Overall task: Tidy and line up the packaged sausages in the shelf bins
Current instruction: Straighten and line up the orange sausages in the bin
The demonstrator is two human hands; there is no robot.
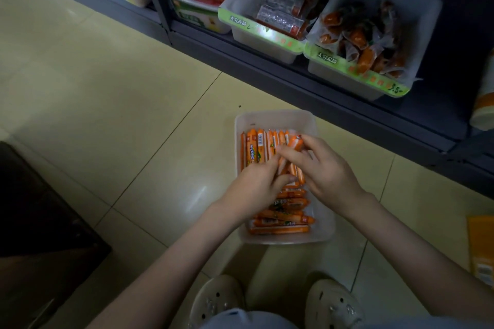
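A clear bin of orange packaged sausages sits on the tiled floor, with both hands inside it. The right hand pinches one tilted sausage between thumb and forefinger. Its long axis leans only slightly off the lined-up row just left of those fingers, whose sticks point away from the person. The left hand has its fingers curled down among the sticks, but blur hides whether they grip anything. Nearer the person than both sets of fingers lies the crosswise pile, long axes running side to side, a quarter turn off the row. The right hand looks nearer the row's open end. The hands cover the bin's middle, so where row meets pile is hidden. The shelf bins beyond are dim.
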